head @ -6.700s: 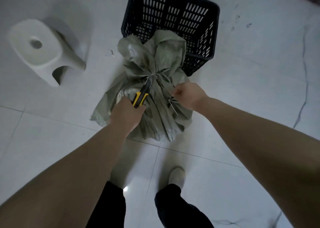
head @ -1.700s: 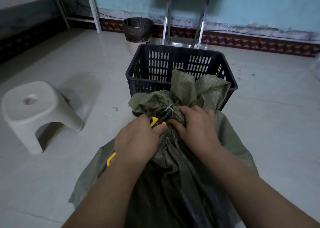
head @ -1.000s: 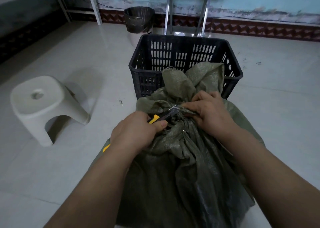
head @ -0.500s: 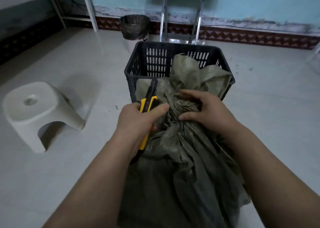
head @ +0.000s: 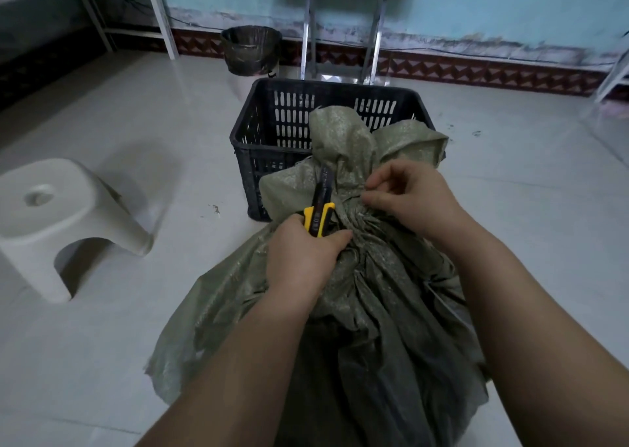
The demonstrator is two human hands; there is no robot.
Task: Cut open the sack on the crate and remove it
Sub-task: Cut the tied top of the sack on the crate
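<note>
Left hand (head: 301,259): fist wrapped tight around the yellow-and-black handles of the cutters (head: 320,205); knuckles press into the sack's gathered cloth.
Cutters: dark blades point up and far, lying against the sack's neck just left of the tie; whether the blades are parted cannot be told.
Right hand (head: 413,200): fingers curled, thumb and forefinger pinching at the bunched neck of the sack; what thread they hold is too small to see.
Sack (head: 367,297): green woven, tied at the neck, filling the near centre of the floor; its loose top flops against the black plastic crate (head: 272,130) just beyond.
Change: half a second ago the right hand lay flat over the neck; now it pinches. The cutters sit closer to the tie.
Left side: white plastic stool (head: 61,215), well apart.
</note>
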